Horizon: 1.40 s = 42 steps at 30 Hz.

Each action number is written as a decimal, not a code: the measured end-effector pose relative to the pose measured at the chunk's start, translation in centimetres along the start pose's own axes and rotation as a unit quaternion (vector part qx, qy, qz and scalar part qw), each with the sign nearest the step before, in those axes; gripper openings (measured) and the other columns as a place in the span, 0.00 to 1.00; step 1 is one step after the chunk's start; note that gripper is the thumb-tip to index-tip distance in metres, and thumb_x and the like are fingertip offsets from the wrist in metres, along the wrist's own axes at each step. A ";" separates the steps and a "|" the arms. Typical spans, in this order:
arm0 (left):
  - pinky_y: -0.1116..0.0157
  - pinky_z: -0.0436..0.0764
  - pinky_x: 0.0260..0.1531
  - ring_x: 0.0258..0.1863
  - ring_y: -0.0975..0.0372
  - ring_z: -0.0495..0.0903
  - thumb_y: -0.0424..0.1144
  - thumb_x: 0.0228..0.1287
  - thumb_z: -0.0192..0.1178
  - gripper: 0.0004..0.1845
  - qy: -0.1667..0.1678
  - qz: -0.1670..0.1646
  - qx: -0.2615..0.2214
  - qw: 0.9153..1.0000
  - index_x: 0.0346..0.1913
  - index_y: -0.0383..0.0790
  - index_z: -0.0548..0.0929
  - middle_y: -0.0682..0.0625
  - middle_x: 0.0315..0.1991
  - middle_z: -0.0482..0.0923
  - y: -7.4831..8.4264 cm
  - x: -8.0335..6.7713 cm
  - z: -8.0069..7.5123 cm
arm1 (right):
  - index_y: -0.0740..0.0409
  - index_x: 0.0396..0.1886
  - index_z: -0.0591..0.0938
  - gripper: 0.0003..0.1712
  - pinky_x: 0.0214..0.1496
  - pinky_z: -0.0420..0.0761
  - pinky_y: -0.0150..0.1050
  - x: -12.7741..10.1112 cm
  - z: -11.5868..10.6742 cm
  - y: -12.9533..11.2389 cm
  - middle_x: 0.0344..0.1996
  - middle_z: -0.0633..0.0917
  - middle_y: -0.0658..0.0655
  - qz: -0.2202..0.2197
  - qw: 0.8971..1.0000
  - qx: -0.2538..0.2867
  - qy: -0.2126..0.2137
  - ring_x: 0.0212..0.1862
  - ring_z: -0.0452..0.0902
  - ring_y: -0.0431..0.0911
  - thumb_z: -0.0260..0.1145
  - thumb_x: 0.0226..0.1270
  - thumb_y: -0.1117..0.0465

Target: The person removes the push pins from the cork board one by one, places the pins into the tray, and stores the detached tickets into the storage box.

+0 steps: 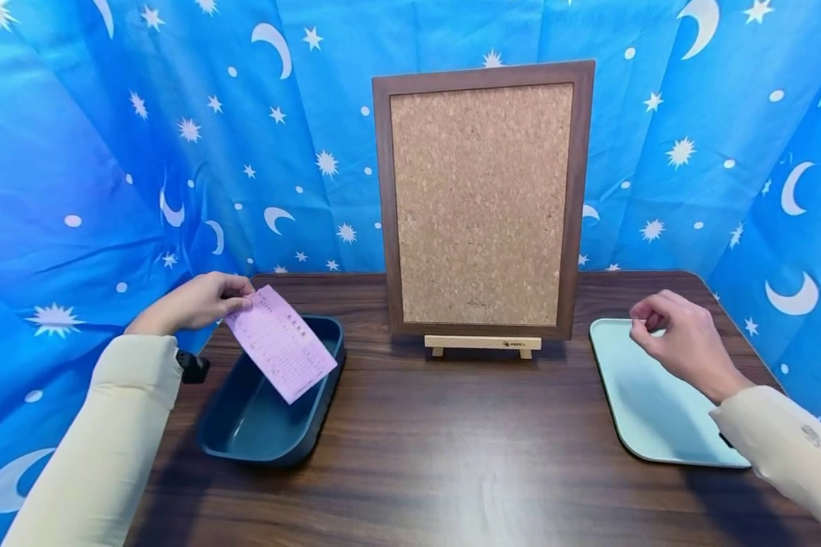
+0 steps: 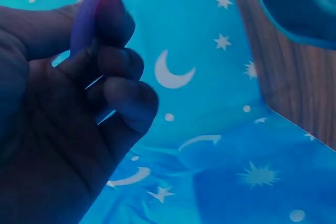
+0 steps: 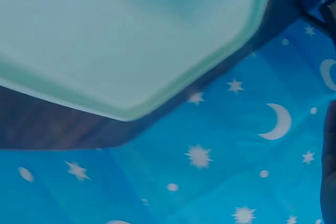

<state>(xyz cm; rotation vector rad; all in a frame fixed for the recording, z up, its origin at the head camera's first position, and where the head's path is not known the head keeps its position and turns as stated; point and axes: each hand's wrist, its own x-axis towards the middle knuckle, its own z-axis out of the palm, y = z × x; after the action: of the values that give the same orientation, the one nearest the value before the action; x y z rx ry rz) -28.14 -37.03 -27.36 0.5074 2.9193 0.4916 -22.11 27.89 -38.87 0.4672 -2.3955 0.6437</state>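
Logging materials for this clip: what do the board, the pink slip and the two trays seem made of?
Board: speckled cork panel in a dark, matte wood-look frame.
Pink slip: thin printed paper, held at one corner by the left hand.
Dark tray and pale tray: smooth, rounded rims, probably plastic.

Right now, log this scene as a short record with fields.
left hand: left hand pinches a pink paper slip by its top corner, above the dark blue bin
right hand: right hand has fingers curled, fingertips pinched together over the light tray; whether it holds anything is too small to tell
centre: cork board in a brown frame, upright on a small wooden easel, nothing pinned on it
surface: dark wood table
backdrop: blue cloth with moons and stars
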 end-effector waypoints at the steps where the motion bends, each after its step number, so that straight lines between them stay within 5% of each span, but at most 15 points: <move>1: 0.61 0.77 0.28 0.26 0.58 0.76 0.33 0.68 0.55 0.05 -0.005 -0.004 -0.001 1.000 0.41 0.36 0.80 0.47 0.30 0.78 -0.3 0.0 0.1 | 0.57 0.29 0.81 0.09 0.32 0.69 0.23 -0.5 0.0 0.4 0.26 0.78 0.50 0.003 1.000 0.000 -0.004 0.27 0.72 0.43 0.71 0.48 0.71; 11: 0.60 0.78 0.29 0.29 0.56 0.76 0.32 0.66 0.57 0.07 -0.041 -0.032 0.016 0.999 0.43 0.37 0.83 0.47 0.32 0.79 -2.3 0.8 2.0 | 0.58 0.29 0.82 0.07 0.24 0.71 0.34 -4.7 0.5 2.6 0.23 0.78 0.48 0.080 0.992 0.011 -0.094 0.25 0.69 0.40 0.71 0.50 0.70; 19: 0.62 0.74 0.26 0.29 0.55 0.74 0.22 0.61 0.54 0.13 -0.066 0.007 0.069 0.995 0.33 0.42 0.84 0.48 0.30 0.78 -2.4 2.7 4.0 | 0.58 0.27 0.81 0.06 0.26 0.72 0.35 -6.3 1.7 3.4 0.22 0.78 0.47 0.112 0.977 0.024 -0.179 0.25 0.71 0.40 0.70 0.50 0.70; 23: 0.63 0.73 0.26 0.29 0.55 0.73 0.17 0.56 0.52 0.17 -0.083 0.021 0.101 0.991 0.32 0.42 0.85 0.48 0.32 0.78 -2.1 3.7 5.2 | 0.56 0.25 0.80 0.07 0.26 0.72 0.35 -6.7 2.1 3.5 0.21 0.78 0.46 0.113 0.974 0.021 -0.193 0.25 0.71 0.39 0.70 0.49 0.70; 29: 0.63 0.77 0.28 0.30 0.56 0.74 0.22 0.59 0.58 0.12 -0.131 -0.011 0.127 0.983 0.37 0.42 0.85 0.46 0.36 0.79 -1.4 4.5 6.7 | 0.56 0.25 0.80 0.07 0.26 0.72 0.35 -6.8 2.1 3.5 0.21 0.77 0.46 0.117 0.971 0.024 -0.206 0.24 0.71 0.39 0.70 0.50 0.70; 34: 0.60 0.80 0.31 0.30 0.55 0.75 0.24 0.60 0.60 0.11 -0.141 -0.041 0.136 0.980 0.40 0.41 0.85 0.45 0.37 0.78 -1.4 5.0 7.7 | 0.56 0.26 0.80 0.06 0.26 0.72 0.36 -6.9 2.2 3.5 0.21 0.78 0.47 0.127 0.966 0.026 -0.223 0.25 0.71 0.41 0.69 0.51 0.70; 42: 0.63 0.78 0.27 0.28 0.56 0.75 0.25 0.60 0.60 0.09 -0.148 -0.030 0.156 0.976 0.37 0.41 0.85 0.44 0.33 0.78 -1.9 6.4 8.9 | 0.56 0.27 0.80 0.06 0.27 0.71 0.36 -7.3 2.2 3.7 0.22 0.78 0.47 0.141 0.960 0.032 -0.241 0.26 0.71 0.41 0.69 0.53 0.70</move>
<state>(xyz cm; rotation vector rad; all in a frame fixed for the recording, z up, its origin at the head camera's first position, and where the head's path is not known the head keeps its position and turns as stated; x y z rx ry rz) -33.07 -33.91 -36.82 0.4781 2.7174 -0.0529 -19.35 30.98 -46.27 0.3374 -2.9465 0.8061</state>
